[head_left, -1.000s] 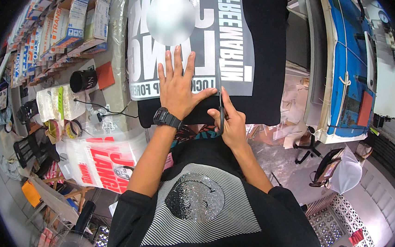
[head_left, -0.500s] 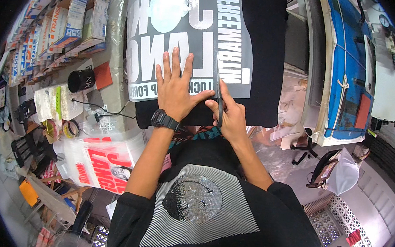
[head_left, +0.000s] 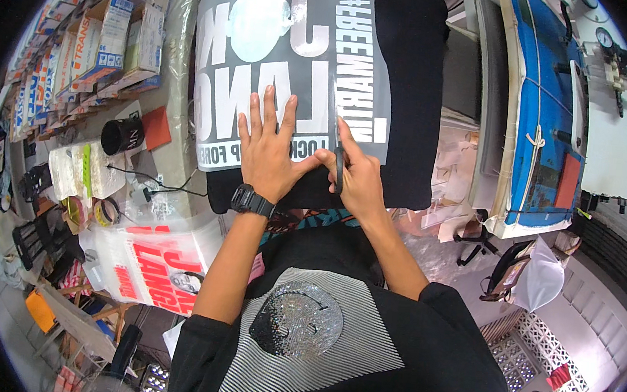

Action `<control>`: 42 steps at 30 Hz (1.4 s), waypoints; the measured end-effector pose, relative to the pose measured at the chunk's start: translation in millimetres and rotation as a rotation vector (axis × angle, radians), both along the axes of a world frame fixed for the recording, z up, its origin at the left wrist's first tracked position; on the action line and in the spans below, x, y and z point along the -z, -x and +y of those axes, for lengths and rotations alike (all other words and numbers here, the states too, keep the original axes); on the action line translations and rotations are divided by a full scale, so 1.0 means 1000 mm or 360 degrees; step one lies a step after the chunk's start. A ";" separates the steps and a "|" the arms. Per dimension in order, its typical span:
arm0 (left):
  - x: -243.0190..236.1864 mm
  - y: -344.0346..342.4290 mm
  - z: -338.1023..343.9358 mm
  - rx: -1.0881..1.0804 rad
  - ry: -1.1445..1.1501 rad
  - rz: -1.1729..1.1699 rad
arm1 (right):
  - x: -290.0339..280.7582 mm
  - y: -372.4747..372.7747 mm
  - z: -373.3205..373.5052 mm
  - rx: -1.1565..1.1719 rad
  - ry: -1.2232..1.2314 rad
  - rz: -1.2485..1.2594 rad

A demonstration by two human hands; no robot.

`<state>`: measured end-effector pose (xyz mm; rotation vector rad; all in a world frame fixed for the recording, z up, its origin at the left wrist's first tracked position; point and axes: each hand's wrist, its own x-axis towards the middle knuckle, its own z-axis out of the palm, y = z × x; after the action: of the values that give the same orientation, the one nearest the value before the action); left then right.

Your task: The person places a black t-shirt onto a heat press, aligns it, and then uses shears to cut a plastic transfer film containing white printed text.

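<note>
A grey printed film sheet with mirrored white lettering and a pale head shape lies over a black cloth-covered surface. My left hand presses flat on its lower part, fingers spread, thumb reaching toward my right hand. In my right hand is a pair of scissors with dark handles, held at the near edge of the sheet. Their narrow blades point away from me, between the large lettering and the line of letters running up the right side. My fingers partly cover the handles.
On the left are stacked cardboard boxes, a black mug, a red card, tape rolls and a sheet with red print. At right stands a blue-topped bench with a cord across it.
The view has shifted slightly, so the sheet sits lower and further left. My right hand and the scissors have advanced a little up the sheet; my left hand stays flat on it.
</note>
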<state>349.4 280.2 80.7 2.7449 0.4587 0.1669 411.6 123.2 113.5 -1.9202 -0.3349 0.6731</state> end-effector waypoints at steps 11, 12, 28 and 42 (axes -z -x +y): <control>-0.005 -0.002 0.001 -0.0008 0.0050 0.0061 | 0.002 -0.026 0.017 -0.0034 -0.0021 -0.0089; -0.006 -0.002 0.001 -0.0013 0.0047 0.0070 | 0.000 -0.027 0.019 -0.0021 -0.0027 -0.0074; -0.010 -0.005 0.001 -0.0020 0.0080 0.0132 | -0.001 -0.076 0.048 -0.0029 0.0048 -0.0129; -0.012 -0.004 0.003 0.0006 0.0119 0.0219 | -0.002 -0.214 0.127 0.0028 0.0022 -0.0489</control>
<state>353.8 283.3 92.7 2.6939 0.4859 -0.0398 625.9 250.4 115.6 -2.0388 -0.5051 0.3672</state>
